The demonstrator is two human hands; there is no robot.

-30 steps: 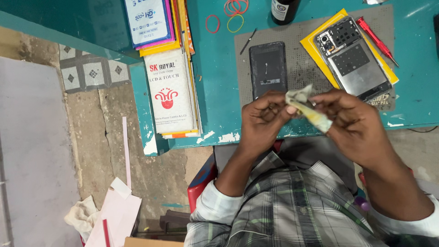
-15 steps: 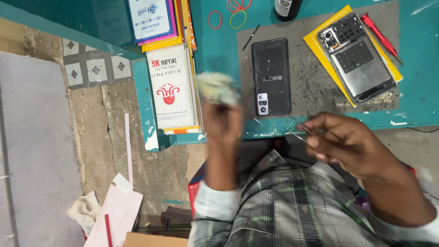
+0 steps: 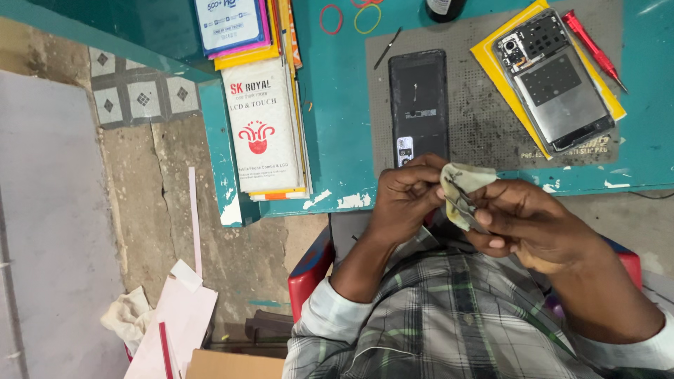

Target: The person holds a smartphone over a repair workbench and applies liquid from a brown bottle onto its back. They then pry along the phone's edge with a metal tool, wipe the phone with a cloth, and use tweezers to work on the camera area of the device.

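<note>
Two hands work a pale cloth at the edge of a teal table.

The left hand (image 3: 404, 196) and right hand (image 3: 523, 221) both pinch the crumpled cloth (image 3: 460, 184), the right also gripping thin tweezers (image 3: 465, 205), just below a dark phone back panel (image 3: 419, 105) lying on the grey mat (image 3: 484, 119).

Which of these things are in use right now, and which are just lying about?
In use:
left hand
right hand
pale cloth
tweezers

Lying about:
black phone panel
opened phone
red screwdriver
rubber bands
boxes
</note>
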